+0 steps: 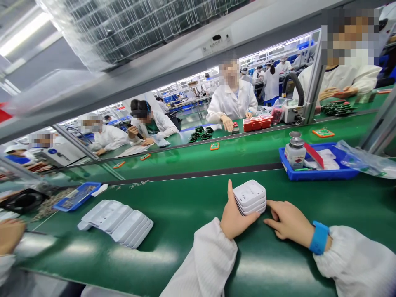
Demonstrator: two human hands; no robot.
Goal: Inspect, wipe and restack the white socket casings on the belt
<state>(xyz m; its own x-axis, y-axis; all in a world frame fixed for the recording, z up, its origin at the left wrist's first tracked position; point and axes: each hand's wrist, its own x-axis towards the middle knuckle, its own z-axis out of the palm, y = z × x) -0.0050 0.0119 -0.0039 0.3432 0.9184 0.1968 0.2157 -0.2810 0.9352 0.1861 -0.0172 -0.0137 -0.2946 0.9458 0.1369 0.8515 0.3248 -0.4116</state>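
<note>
A short stack of white plastic covers (250,197) rests on the green work surface (173,194). My left hand (236,214) is wrapped round the stack's left and near sides, its thumb along the front and a finger pointing up. To the right of the stack is my right hand (289,220), with a blue band at the wrist. Its fingers are apart and hold nothing; one fingertip is at the stack's right side. More white covers (119,220) lie in overlapping rows further left.
A blue tray (321,175) with a bottle (295,152) stands behind my right hand. Another blue tray (78,197) lies at the far left, near a person's hand (10,235). Orange-edged boards (214,146) lie on the belt; people in white sit beyond.
</note>
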